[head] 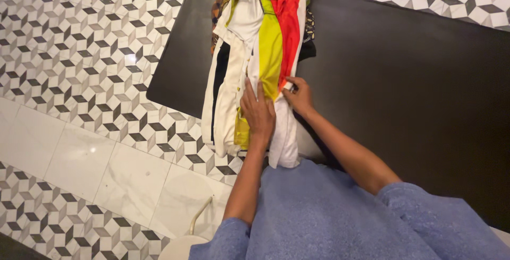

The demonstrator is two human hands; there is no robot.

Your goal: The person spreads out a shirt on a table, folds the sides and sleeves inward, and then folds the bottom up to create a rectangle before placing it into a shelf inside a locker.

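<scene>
Here the left hand lies flat, fingers spread wide, pressing on a yellow-green garment in a stack of clothes, apparently to keep the layers from sliding. Just beside it, the right hand pinches the near end of a red garment, thumb and fingers closed narrowly on its edge, seemingly to align it with the pieces beneath. The stack sits on a dark surface, its long axis running from the hands straight away from the person, the near ends hanging over the surface's edge towards the patterned floor. White pieces lie beyond the left hand's outer side.
</scene>
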